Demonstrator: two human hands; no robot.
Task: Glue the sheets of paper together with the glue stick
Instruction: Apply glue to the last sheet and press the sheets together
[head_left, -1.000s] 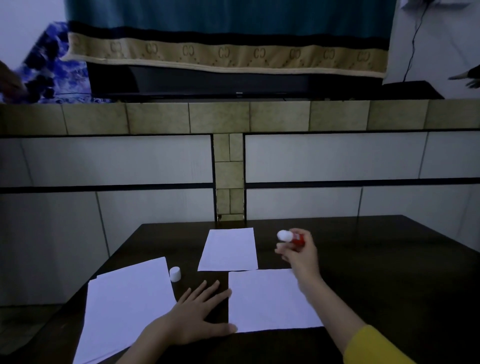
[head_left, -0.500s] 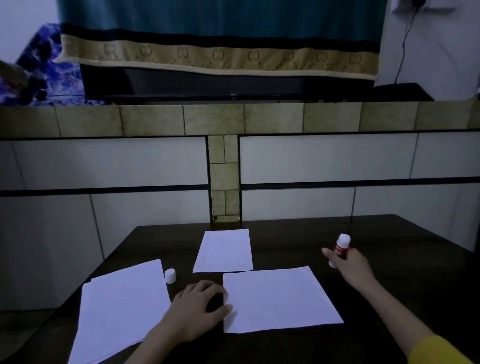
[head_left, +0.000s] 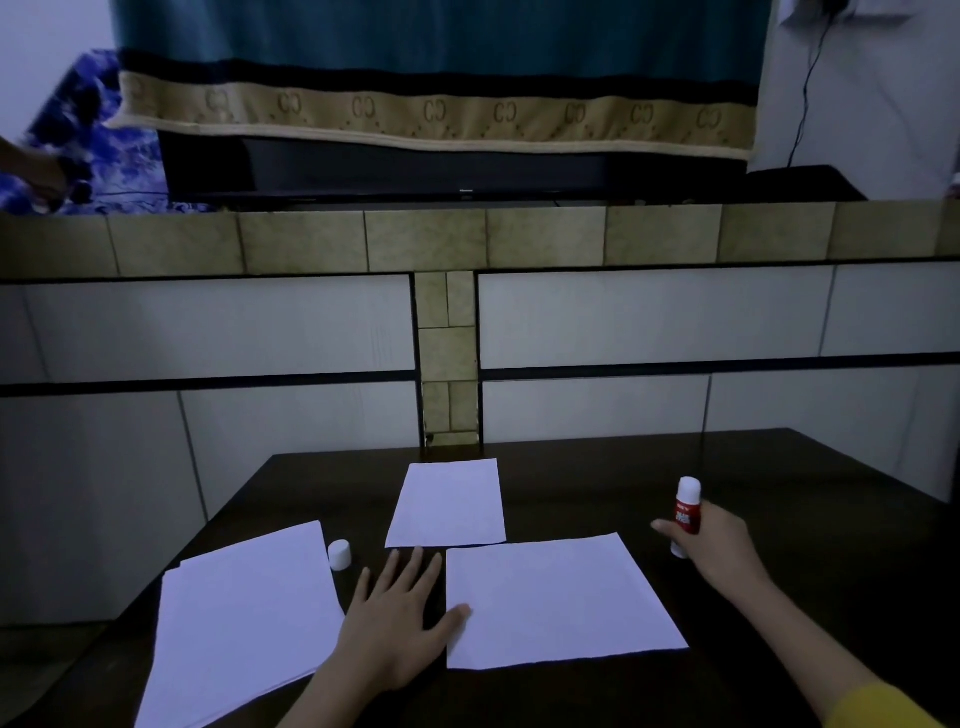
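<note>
A white sheet of paper (head_left: 561, 597) lies in the middle of the dark table (head_left: 831, 519). A smaller sheet (head_left: 449, 501) lies just beyond it. A stack of sheets (head_left: 244, 623) lies at the left. My left hand (head_left: 400, 618) rests flat on the table with fingers spread, its thumb touching the middle sheet's left edge. My right hand (head_left: 711, 540) grips the red and white glue stick (head_left: 685, 512) upright, its base on the table to the right of the middle sheet. The white cap (head_left: 340, 554) stands by the stack.
A tiled wall (head_left: 447, 332) rises right behind the table's far edge. On the ledge above it sit a dark flat screen (head_left: 457, 171) under a teal and beige cloth (head_left: 431, 114) and a blue patterned fabric (head_left: 78, 130) at the far left.
My right hand moved the glue stick from above the middle sheet to the right and down onto the table. My left hand curled briefly, then spread flat again.
</note>
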